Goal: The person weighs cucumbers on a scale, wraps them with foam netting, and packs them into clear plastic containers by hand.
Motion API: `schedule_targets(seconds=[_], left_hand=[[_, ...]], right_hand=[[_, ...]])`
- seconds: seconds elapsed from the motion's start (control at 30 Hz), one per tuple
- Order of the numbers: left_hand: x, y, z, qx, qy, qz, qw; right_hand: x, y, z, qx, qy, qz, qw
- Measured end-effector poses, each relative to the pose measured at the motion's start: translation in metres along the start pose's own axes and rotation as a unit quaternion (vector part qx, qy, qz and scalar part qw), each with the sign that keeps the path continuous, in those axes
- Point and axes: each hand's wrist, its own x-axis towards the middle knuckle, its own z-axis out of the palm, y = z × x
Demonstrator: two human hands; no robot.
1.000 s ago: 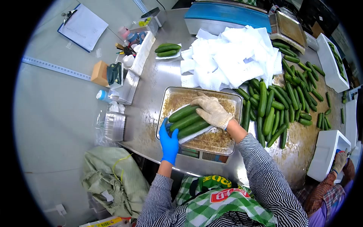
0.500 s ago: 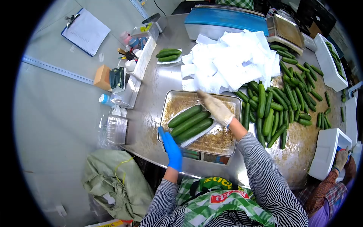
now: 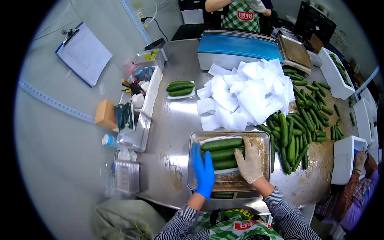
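Observation:
Three cucumbers (image 3: 222, 154) lie side by side on a white pad (image 3: 228, 171) in a shallow metal tray (image 3: 262, 136), which rests on a scale with a display (image 3: 222, 195). At their left ends is my left hand (image 3: 203, 172) in a blue glove, fingers stretched and thumb apart, touching the cucumbers. My right hand (image 3: 251, 163), in a cream knitted glove, spreads its fingers at the right ends, its thumb over the cucumbers. Neither hand is wrapped around them. Beyond the tray, another pad holds a small group of cucumbers (image 3: 180, 88).
A heap of white pads (image 3: 248, 94) stands behind the tray, before a blue-topped machine (image 3: 240, 49). Many loose cucumbers (image 3: 298, 136) cover the right side. White foam boxes (image 3: 343, 172) line the far right, where a co-worker's gloved hand (image 3: 360, 160) reaches in. Another person stands behind the machine.
The cucumbers on their pad have turned from slanted to nearly level. My right hand has come down from beyond them to their right ends. The camera view has shifted.

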Motion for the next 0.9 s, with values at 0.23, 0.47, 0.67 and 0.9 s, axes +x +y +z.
schedule_targets(seconds=[0.23, 0.47, 0.67, 0.9], left_hand=[[0.183, -0.038, -0.058, 0.01, 0.041, 0.109, 0.993], [0.32, -0.167, -0.08, 0.055, -0.049, 0.061, 0.995], [0.331, -0.225, -0.072, 0.095, -0.09, 0.053, 0.99], [0.304, -0.194, -0.083, 0.085, -0.074, 0.068, 0.991]], right_hand=[[0.127, -0.1, 0.06, 0.021, -0.105, 0.019, 0.994], [0.201, -0.079, 0.208, 0.069, -0.093, 0.072, 0.991], [0.204, -0.073, 0.205, -0.009, -0.213, -0.007, 0.977], [0.11, -0.031, -0.004, 0.007, 0.044, -0.018, 0.999]])
